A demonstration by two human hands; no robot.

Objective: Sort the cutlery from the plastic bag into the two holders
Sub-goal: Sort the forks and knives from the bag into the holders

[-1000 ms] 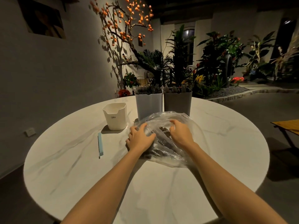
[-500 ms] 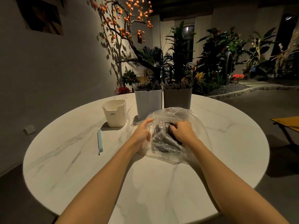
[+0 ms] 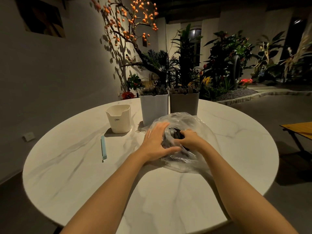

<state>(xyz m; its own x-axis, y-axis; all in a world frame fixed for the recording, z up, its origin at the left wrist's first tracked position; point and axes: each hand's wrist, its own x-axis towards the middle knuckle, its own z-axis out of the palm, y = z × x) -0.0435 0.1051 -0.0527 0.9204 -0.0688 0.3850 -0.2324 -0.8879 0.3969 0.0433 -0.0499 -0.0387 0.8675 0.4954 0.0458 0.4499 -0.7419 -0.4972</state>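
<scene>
Cutlery [image 3: 176, 135] in bag [image 3: 194, 125], holders [image 3: 154, 107] filled

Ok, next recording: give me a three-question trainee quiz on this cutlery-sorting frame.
1. True or false: the left hand lies with fingers spread against the plastic bag.
2. Which stands nearer the white cup: A) the light grey holder, B) the dark grey holder?
3. What is the right hand doing?

Key
1. True.
2. A.
3. Its fingers curl round dark cutlery inside the bag.
</scene>
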